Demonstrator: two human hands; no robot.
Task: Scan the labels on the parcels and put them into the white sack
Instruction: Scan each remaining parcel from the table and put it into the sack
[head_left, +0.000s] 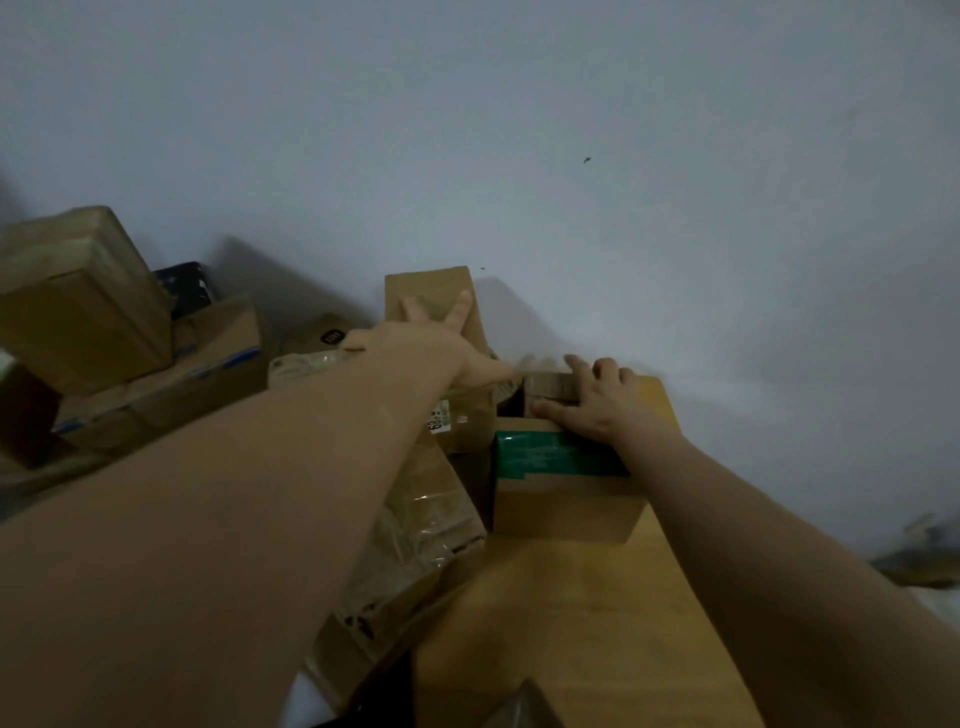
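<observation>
Several cardboard parcels crowd a wall, seen from the head camera; best to draw one out squarely, steadying its neighbours, and turn its label up for scanning; left hand (431, 345) lies spread, fingers straight, against an upright parcel (428, 286); right hand (597, 408) curls round a small parcel (549, 387) behind a green-taped box (561, 488); white sack unseen.

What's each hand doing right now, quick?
Left hand: open, fingers spread against the upright cardboard box.
Right hand: closed round the small cardboard box.
</observation>
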